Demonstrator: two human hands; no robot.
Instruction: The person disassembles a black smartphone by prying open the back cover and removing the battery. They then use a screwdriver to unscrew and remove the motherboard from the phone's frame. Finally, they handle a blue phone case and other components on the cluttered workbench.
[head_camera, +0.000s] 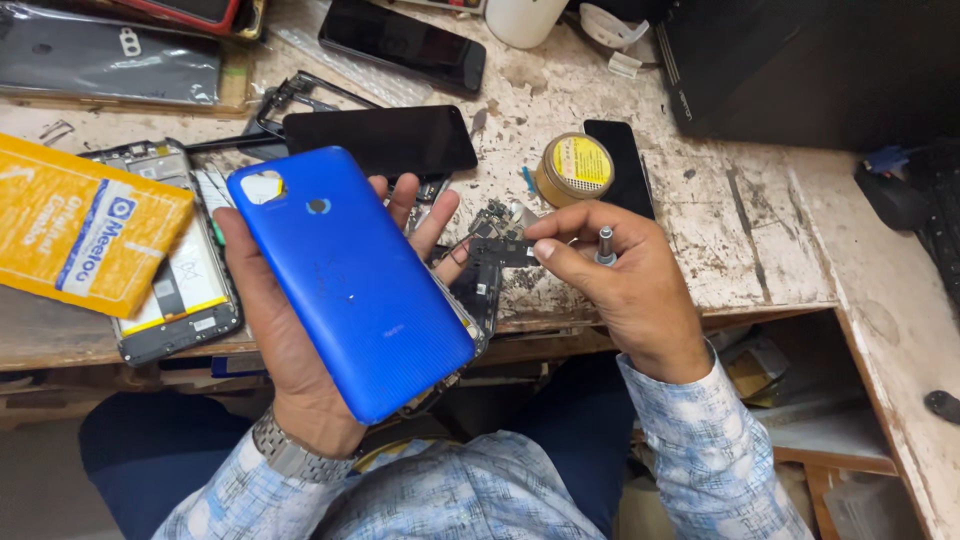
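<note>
My left hand (290, 340) holds a phone with a bright blue back cover (350, 280), cover side up, tilted; the phone's dark frame peeks out at its right edge (478, 300). My right hand (625, 285) pinches a small dark circuit part (500, 250) between thumb and forefinger, right beside the phone's upper edge. A metal-tipped screwdriver (605, 245) is tucked in the same hand, its tip pointing up. Thin wires run from the part toward the phone.
On the worn wooden bench lie an opened phone with its battery showing (185, 290), a yellow packet (80, 225), a black screen panel (385, 138), another dark phone (405, 42), a round yellow tin (575, 168) and a white cup (525, 18). A black box (800, 60) stands at the back right.
</note>
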